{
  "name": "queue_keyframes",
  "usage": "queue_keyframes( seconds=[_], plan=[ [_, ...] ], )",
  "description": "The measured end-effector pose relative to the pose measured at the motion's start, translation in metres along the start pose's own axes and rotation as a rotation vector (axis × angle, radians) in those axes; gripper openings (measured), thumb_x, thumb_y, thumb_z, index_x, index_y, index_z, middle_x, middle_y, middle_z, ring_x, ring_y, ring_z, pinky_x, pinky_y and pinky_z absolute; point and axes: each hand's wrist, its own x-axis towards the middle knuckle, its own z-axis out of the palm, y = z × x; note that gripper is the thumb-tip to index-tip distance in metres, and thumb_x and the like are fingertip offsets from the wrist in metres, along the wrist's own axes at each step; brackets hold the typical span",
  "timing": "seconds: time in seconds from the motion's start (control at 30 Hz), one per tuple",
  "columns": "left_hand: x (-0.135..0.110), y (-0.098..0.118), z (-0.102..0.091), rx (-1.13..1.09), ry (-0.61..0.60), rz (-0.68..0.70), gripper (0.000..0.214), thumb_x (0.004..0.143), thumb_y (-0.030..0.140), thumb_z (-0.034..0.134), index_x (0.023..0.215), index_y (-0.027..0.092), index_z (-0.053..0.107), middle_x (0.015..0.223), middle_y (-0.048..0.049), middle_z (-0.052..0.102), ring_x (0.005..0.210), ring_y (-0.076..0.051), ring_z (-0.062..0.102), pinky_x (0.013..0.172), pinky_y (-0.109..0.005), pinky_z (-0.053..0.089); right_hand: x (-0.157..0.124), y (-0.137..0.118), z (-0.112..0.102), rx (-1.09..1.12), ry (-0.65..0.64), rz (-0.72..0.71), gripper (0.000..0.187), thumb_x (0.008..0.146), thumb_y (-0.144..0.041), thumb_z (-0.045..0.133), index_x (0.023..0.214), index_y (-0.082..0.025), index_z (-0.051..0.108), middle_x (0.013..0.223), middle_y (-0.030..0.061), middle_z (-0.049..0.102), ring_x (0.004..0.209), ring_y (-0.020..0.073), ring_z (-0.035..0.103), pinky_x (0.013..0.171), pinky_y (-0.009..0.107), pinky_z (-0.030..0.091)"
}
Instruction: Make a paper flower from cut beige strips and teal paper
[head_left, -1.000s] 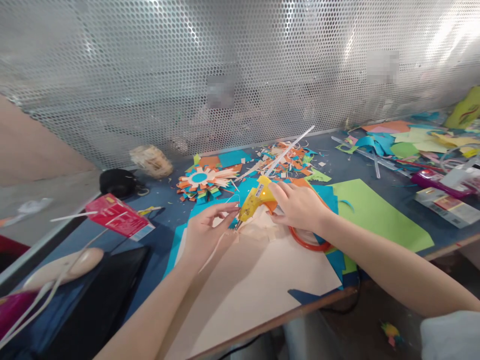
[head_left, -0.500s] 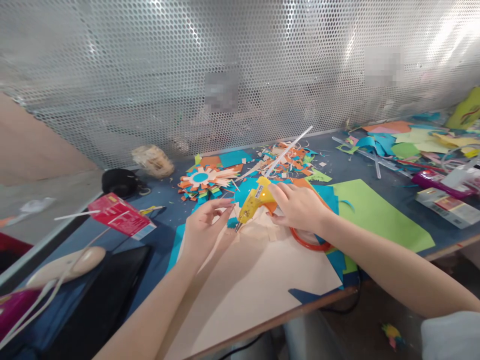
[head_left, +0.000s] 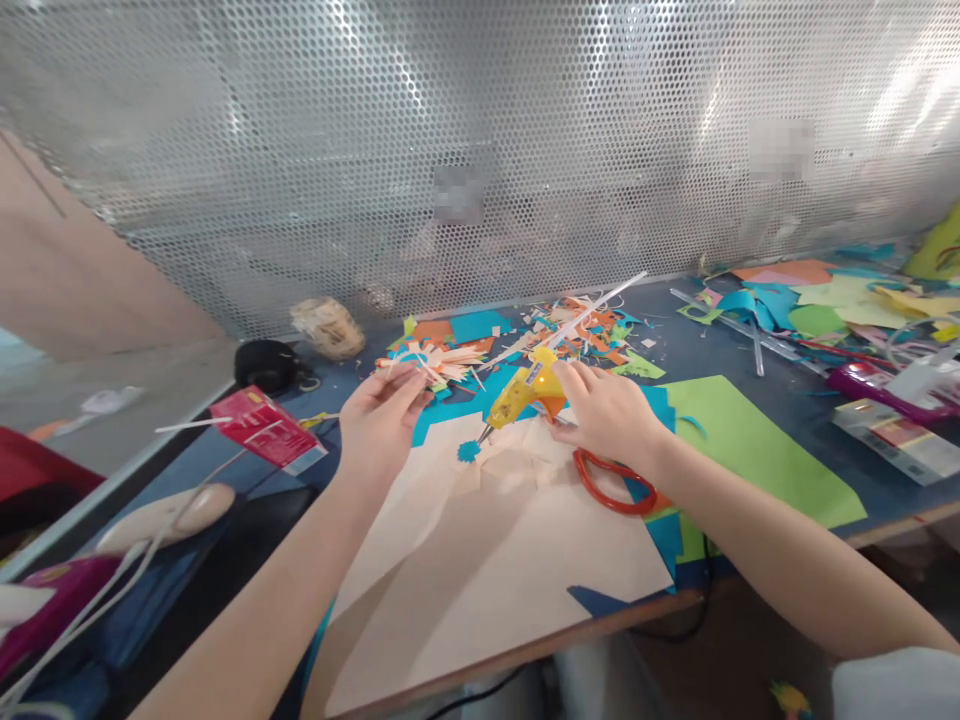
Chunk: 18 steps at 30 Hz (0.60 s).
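My right hand is wrapped round a yellow hot glue gun, and a long clear glue stick pokes out of its back. The nozzle points down beside a small jagged blue paper piece lying on a large cream paper sheet. To the left, my left hand is raised with thumb and fingers pinched together; what they hold, if anything, I cannot make out. Just beyond those fingers lies a layered paper flower in orange, cream and blue, partly covered. Red-handled scissors rest by my right wrist.
Paper scraps pile up at the back. Green paper lies at right, near a purple device and a small box. At left are a red drink carton and a black pouch. Perforated metal stands behind.
My left hand has moved left and up, away from the nozzle, uncovering the blue piece and now covering part of the flower. The glue gun stays nearly in place; the view has shifted slightly.
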Motion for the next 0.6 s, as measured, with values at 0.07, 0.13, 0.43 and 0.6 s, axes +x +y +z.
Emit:
queue_keyframes(
  seconds=[0.07,0.13,0.43,0.6],
  plan=[
    [0.016,-0.005,0.012,0.028,-0.011,0.042,0.026,0.051,0.024,0.072,0.073,0.017,0.061,0.073,-0.0005,0.064,0.068,-0.012,0.061,0.063,-0.025,0.049,0.001,0.004,-0.003,0.018,0.099,0.126,0.048,0.080,-0.039,0.042,0.119,-0.011,0.041,0.101,0.0135,0.061,0.083,0.0227,0.059,0.057,0.028,0.042],
    [0.033,-0.016,0.030,0.078,-0.070,0.035,0.029,0.052,0.027,0.071,0.077,0.016,0.059,0.075,-0.0026,0.064,0.070,-0.013,0.061,0.062,-0.025,0.049,0.001,0.011,-0.007,0.039,0.214,0.268,0.047,0.080,-0.040,0.041,0.117,-0.011,0.041,0.101,0.0141,0.061,0.085,0.0240,0.059,0.057,0.029,0.043],
    [0.079,-0.074,0.141,0.492,-0.447,0.129,0.031,0.062,0.029,0.065,0.086,0.010,0.062,0.088,-0.0116,0.068,0.071,-0.017,0.062,0.062,-0.027,0.048,0.008,0.052,-0.006,0.061,0.433,0.553,0.047,0.079,-0.041,0.042,0.115,-0.010,0.038,0.096,0.0165,0.060,0.079,0.0269,0.060,0.057,0.033,0.044],
    [0.084,-0.077,0.154,0.707,-0.694,0.175,0.026,0.063,0.026,0.062,0.086,0.013,0.065,0.091,-0.0100,0.069,0.081,-0.020,0.062,0.070,-0.028,0.047,0.009,0.076,-0.004,0.072,0.480,0.654,0.052,0.079,-0.043,0.043,0.118,-0.009,0.035,0.098,0.0176,0.058,0.081,0.0281,0.060,0.060,0.036,0.045]
  ],
)
